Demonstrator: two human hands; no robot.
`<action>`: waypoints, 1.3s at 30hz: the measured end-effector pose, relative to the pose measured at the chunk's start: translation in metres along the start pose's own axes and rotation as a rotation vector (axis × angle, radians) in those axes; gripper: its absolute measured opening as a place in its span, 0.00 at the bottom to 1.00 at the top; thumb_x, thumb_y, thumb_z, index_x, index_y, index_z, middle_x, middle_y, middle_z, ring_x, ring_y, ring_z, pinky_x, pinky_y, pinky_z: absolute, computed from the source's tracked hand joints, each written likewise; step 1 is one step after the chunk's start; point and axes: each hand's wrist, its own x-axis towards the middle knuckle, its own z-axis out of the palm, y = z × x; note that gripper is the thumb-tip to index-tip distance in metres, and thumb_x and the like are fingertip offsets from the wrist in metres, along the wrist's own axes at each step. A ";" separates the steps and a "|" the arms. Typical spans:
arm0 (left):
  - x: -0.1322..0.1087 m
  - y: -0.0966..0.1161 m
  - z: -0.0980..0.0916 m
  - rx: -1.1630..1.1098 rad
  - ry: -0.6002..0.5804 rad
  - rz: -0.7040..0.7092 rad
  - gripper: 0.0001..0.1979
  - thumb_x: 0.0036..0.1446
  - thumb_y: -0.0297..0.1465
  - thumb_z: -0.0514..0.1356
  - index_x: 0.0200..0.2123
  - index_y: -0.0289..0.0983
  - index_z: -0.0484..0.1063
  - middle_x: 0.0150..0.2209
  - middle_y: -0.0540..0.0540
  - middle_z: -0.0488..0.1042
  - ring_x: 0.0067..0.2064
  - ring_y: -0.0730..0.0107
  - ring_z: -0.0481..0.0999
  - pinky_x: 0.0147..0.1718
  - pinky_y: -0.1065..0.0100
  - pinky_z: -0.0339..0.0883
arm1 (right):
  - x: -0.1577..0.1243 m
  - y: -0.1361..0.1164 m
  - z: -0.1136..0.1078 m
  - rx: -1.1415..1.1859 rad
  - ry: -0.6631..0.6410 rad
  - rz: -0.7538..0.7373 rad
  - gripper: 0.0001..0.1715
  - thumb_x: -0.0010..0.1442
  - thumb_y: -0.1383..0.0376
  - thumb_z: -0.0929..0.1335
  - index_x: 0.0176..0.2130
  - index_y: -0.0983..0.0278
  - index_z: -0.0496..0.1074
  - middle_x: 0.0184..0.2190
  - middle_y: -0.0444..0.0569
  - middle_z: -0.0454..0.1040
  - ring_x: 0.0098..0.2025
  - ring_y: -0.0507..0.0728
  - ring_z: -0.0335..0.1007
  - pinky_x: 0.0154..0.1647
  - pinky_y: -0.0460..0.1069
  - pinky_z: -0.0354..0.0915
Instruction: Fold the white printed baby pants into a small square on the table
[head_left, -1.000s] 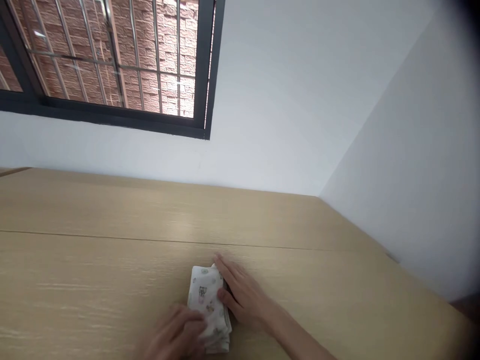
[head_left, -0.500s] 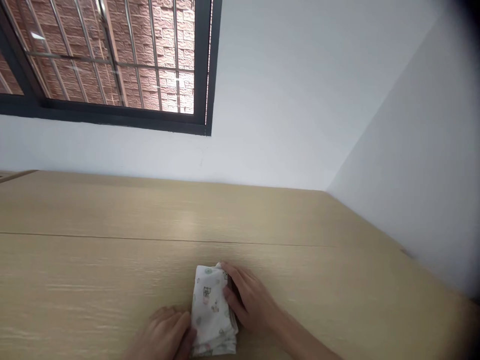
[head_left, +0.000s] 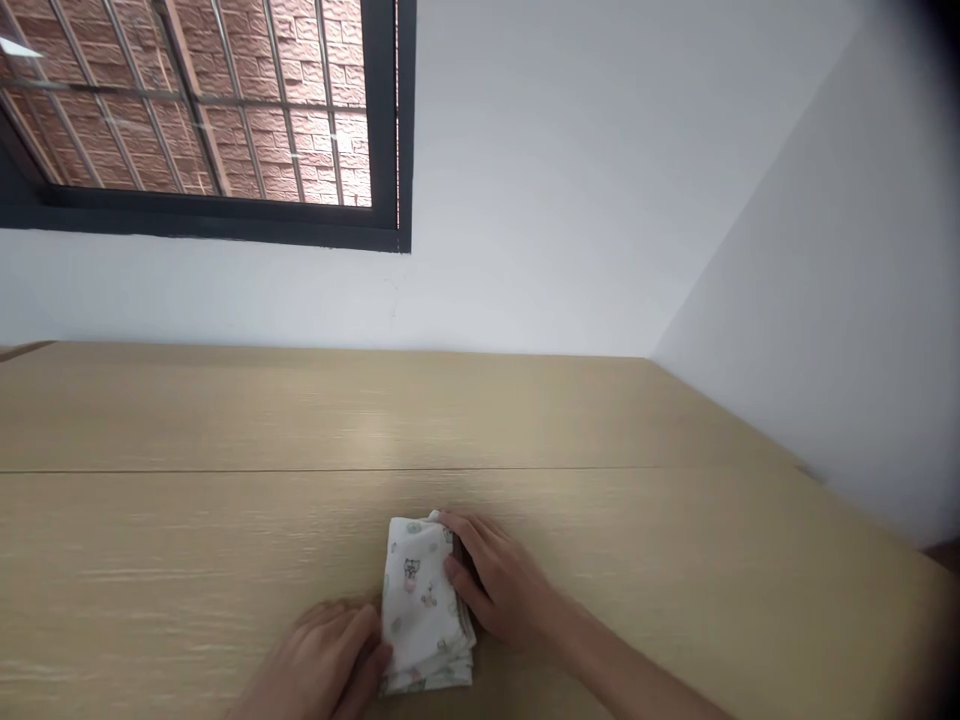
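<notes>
Left hand [head_left: 319, 655] and right hand [head_left: 504, 582] touch folded cloth [head_left: 421, 625].

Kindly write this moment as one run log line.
folded printed cloth: on wooden surface | left hand: at left edge | right hand: on right edge

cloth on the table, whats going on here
A person has both hands at a folded white cloth with small printed figures, lying on a wooden table. The right hand lies along its right side, thumb on the top layer and fingertips at the far corner. The left hand is at the near left edge, thumb against the cloth. Several layers show, not quite lined up at the near edge.
</notes>
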 end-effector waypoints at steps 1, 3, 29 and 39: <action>0.000 0.001 0.000 -0.005 -0.007 -0.012 0.15 0.72 0.35 0.41 0.36 0.40 0.62 0.34 0.48 0.68 0.35 0.53 0.71 0.32 0.55 0.64 | 0.000 0.000 0.000 0.002 0.000 -0.002 0.23 0.71 0.66 0.59 0.63 0.64 0.55 0.56 0.56 0.63 0.56 0.68 0.59 0.57 0.62 0.60; 0.001 0.004 -0.001 -0.002 -0.012 -0.021 0.15 0.71 0.35 0.40 0.35 0.40 0.62 0.33 0.47 0.68 0.35 0.52 0.71 0.32 0.56 0.63 | 0.000 -0.001 -0.001 0.008 0.007 -0.005 0.23 0.70 0.67 0.59 0.63 0.65 0.56 0.56 0.56 0.63 0.56 0.69 0.59 0.57 0.63 0.59; 0.000 0.001 0.001 0.013 -0.036 -0.040 0.16 0.71 0.36 0.40 0.36 0.39 0.62 0.35 0.46 0.67 0.36 0.52 0.70 0.34 0.56 0.62 | 0.000 0.000 -0.001 0.044 0.015 0.002 0.24 0.70 0.68 0.60 0.63 0.63 0.56 0.55 0.56 0.63 0.56 0.70 0.59 0.57 0.63 0.58; 0.001 0.005 -0.003 -0.002 -0.030 -0.042 0.15 0.71 0.36 0.40 0.35 0.40 0.62 0.34 0.45 0.68 0.36 0.51 0.71 0.33 0.56 0.62 | -0.001 -0.002 -0.001 0.018 0.020 -0.001 0.24 0.69 0.70 0.60 0.63 0.64 0.56 0.55 0.56 0.63 0.55 0.69 0.59 0.57 0.62 0.58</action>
